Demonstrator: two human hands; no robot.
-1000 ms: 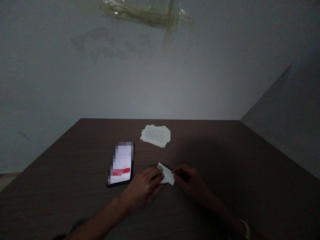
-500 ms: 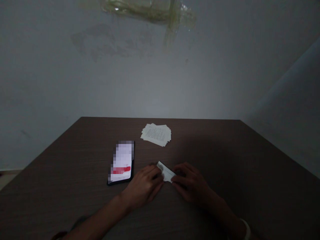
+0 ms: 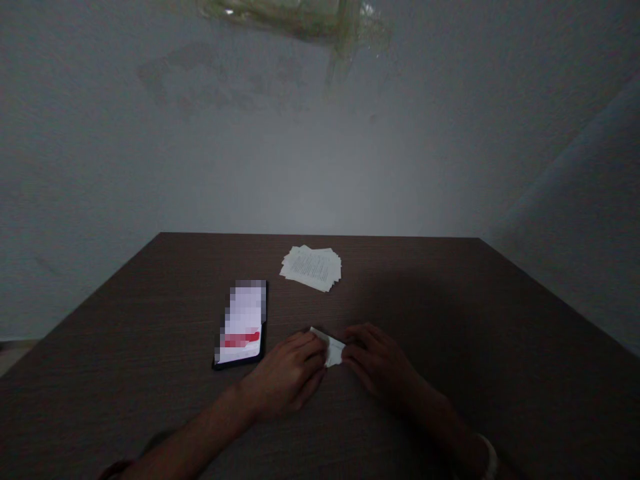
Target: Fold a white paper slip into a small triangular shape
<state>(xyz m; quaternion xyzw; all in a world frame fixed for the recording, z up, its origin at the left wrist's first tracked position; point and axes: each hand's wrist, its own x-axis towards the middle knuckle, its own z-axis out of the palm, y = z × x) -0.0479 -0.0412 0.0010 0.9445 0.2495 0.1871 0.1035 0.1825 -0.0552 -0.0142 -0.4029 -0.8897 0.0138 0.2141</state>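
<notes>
A small folded piece of white paper [image 3: 335,351] lies near the middle of the table, between my two hands. My left hand [image 3: 295,365] is closed over its left part, fingers bent and pressing on it. At its right end my right hand [image 3: 376,358] pinches the paper between thumb and fingers. Much of the paper is hidden under the fingers, so its full shape does not show. Faint marks run across the visible face.
A smartphone [image 3: 243,320] with a lit, partly blurred screen lies left of my hands. Beyond it sits a loose stack of printed paper sheets [image 3: 313,268]. The brown table [image 3: 150,287] meets a grey wall [image 3: 320,147] at the back.
The fingers of both hands have shifted a little on the paper, and less of its face shows between them. The phone and the stack lie as before.
</notes>
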